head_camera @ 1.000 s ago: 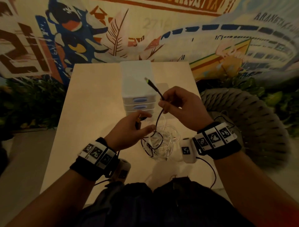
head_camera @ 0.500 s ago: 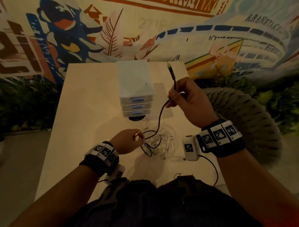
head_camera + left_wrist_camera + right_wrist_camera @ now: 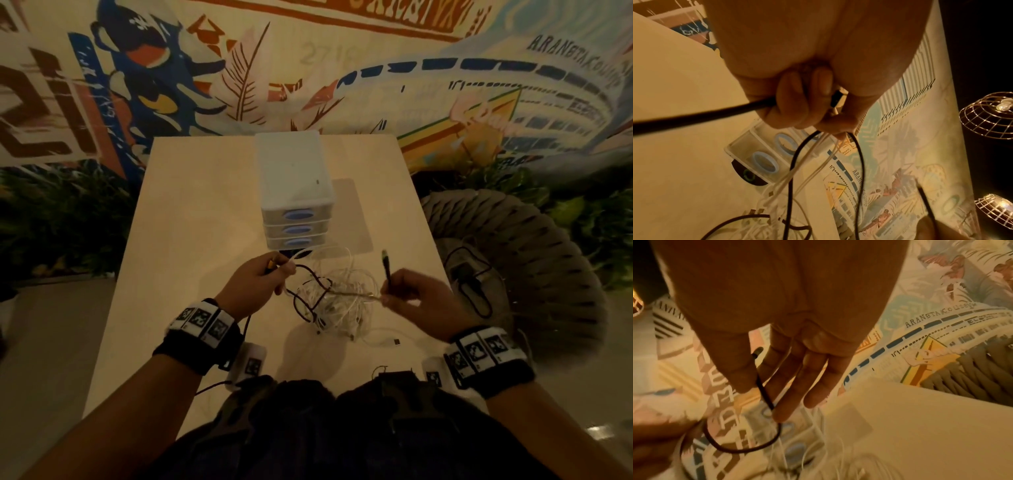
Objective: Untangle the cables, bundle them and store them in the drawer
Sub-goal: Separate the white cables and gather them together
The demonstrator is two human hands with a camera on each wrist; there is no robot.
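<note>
Hands are working over a pale wooden desk [image 3: 191, 240]: left hand [image 3: 255, 281] is gripping one end of a thin black cable [image 3: 299, 299], right hand [image 3: 416, 298] is pinching its other end, above tangled white cables [image 3: 342, 298] near the desk's front edge, before a white three-drawer plastic organiser [image 3: 294, 192].

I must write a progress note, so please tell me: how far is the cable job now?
Nothing looks finished: no bundle is visible and all three fronts of the drawer unit look closed. In hand: the left hand grips one end of the black cable plus some white strands, and the right hand pinches the other end. Left: the white cables lie tangled on the table; bundling and storing remain.
</note>
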